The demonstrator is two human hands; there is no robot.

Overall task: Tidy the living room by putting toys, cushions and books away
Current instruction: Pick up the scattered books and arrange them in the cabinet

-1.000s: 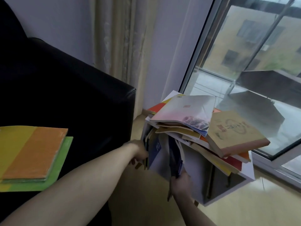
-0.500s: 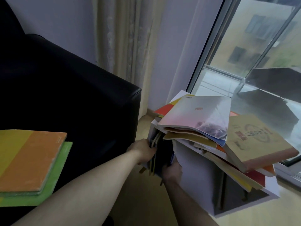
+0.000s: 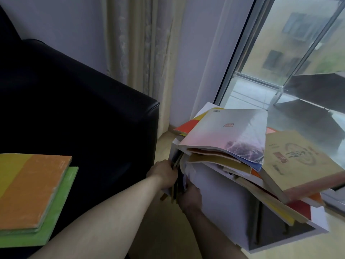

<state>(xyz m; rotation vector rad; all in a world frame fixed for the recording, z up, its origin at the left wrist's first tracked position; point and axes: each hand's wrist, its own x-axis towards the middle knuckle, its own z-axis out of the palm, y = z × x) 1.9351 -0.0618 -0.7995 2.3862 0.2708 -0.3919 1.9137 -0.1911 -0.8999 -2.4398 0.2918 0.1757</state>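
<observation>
Gripping from both sides, the left hand [image 3: 162,173] and the right hand [image 3: 190,196] sandwich a bunch of upright books [image 3: 177,181] at the near face of the white cabinet [image 3: 222,199]. Left fingers curl around the books' far edge; right fingers fold against the other side, tips hidden. Loose books [image 3: 229,139] pile on top, beside a black sofa [image 3: 84,113].

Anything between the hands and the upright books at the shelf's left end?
Nothing visible. Left hand and right hand are both already on the upright books at the white shelf's left end. The leaning book pile overhangs them from above; whether it touches is unclear.
</observation>
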